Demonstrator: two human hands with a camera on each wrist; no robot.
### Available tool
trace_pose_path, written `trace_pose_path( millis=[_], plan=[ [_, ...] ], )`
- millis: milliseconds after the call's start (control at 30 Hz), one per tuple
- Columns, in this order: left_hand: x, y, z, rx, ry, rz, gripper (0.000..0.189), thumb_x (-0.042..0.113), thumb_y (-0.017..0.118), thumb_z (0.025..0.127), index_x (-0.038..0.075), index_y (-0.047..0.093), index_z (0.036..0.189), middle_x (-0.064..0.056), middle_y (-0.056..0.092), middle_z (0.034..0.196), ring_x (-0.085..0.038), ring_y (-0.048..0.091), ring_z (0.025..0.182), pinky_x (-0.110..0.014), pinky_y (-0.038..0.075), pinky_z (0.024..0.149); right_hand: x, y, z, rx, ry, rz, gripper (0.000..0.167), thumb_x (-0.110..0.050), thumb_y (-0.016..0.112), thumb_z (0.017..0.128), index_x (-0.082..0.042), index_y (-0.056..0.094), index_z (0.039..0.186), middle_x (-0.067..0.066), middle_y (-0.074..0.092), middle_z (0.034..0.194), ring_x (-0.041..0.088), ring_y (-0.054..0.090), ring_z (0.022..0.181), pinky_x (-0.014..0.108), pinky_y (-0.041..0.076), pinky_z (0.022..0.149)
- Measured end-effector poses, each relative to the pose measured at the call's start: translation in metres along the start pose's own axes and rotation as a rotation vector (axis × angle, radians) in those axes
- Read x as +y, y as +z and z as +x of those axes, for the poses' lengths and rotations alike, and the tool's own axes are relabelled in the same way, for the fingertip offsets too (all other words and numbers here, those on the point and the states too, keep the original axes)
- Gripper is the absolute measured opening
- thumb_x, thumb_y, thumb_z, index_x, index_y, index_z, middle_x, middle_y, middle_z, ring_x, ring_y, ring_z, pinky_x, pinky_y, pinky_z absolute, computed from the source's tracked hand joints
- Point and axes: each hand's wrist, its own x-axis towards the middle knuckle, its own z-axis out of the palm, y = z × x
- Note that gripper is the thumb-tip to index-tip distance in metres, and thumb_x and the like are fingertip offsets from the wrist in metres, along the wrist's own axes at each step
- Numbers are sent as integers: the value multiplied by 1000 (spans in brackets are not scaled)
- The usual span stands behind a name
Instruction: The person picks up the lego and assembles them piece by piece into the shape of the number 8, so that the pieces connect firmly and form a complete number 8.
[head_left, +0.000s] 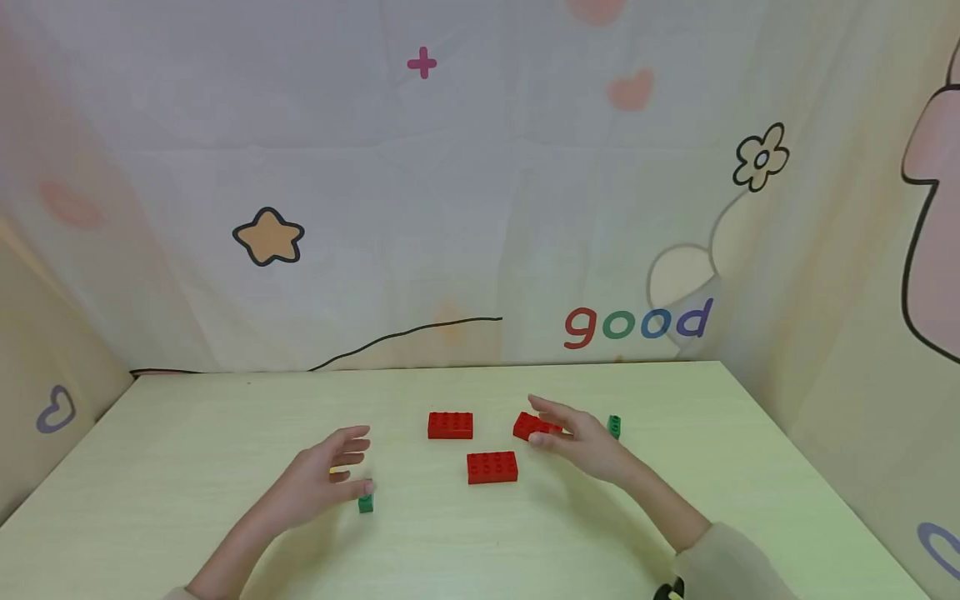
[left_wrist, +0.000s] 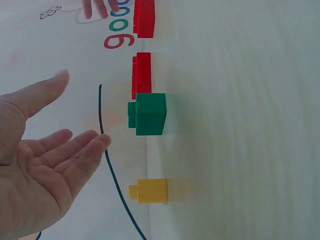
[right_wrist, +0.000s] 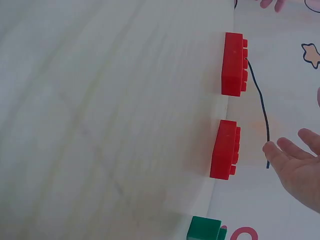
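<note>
Above the left part of the table my left hand (head_left: 318,477) hovers with its fingers loosely spread, holding nothing. Just below its thumb is a small green toy brick (head_left: 366,504). A yellow brick (left_wrist: 152,191) shows whole in the left wrist view; in the head view my left hand mostly hides it. My right hand (head_left: 583,443), fingers extended, is over a studded red brick (head_left: 524,426) and covers part of it. Between the hands lie two more red bricks, one farther back (head_left: 450,426) and one nearer (head_left: 492,468). Another green brick (head_left: 615,427) lies right of my right hand.
The pale wooden table (head_left: 420,550) meets a printed cloth backdrop (head_left: 465,208) at its back edge, and cloth also hangs along both sides. A dark object (head_left: 667,591) shows beside the right sleeve (head_left: 731,567) at the bottom.
</note>
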Motion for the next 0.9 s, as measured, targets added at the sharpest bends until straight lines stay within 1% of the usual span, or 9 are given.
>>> trace_pose_path(
  millis=[167,300,367,533,633,767,900],
  plan=[
    [-3,4,1,-38,-21,54,64,14,74,75,-2,44,129,-20,52,123,-36,52,111,-39,47,88,1,5,6,-37,44,-3,59,-23,63,86,-3,40,136,18,44,135,37,41,123,43,45,91],
    [-3,7,2,-71,-46,110,59,9,75,73,-2,49,125,-17,56,120,-33,53,109,-40,48,87,5,7,11,-67,65,-27,55,-19,65,85,-1,44,133,18,50,129,35,46,119,41,46,90],
    [-3,9,2,-83,-54,130,56,7,74,73,-2,51,122,-16,57,118,-32,53,109,-40,48,87,7,8,12,-90,68,-36,54,-21,65,85,0,47,131,18,53,126,35,48,116,40,47,89],
    [1,13,3,-87,-69,180,51,1,73,72,-3,54,119,-16,58,117,-32,53,108,-40,48,86,10,10,16,-164,63,-29,52,-24,67,83,2,51,126,18,55,123,31,53,109,37,48,87],
    [4,15,4,-80,-95,215,50,-1,73,71,-3,55,118,-14,58,117,-31,54,108,-40,48,85,11,13,18,-196,52,-20,52,-22,68,82,3,53,124,19,55,122,30,56,105,35,49,85],
    [6,18,6,-65,-128,266,48,-3,73,69,-3,58,115,-12,61,114,-29,56,105,-40,49,84,11,17,20,-216,50,-23,50,-20,69,81,4,54,122,19,56,120,28,59,100,33,51,82],
    [6,21,9,-72,-128,299,47,-8,73,67,-6,60,112,-16,62,110,-30,57,104,-40,49,84,11,20,21,-209,68,-48,46,-18,70,80,3,57,119,16,59,115,25,60,95,32,51,80]
  ],
)
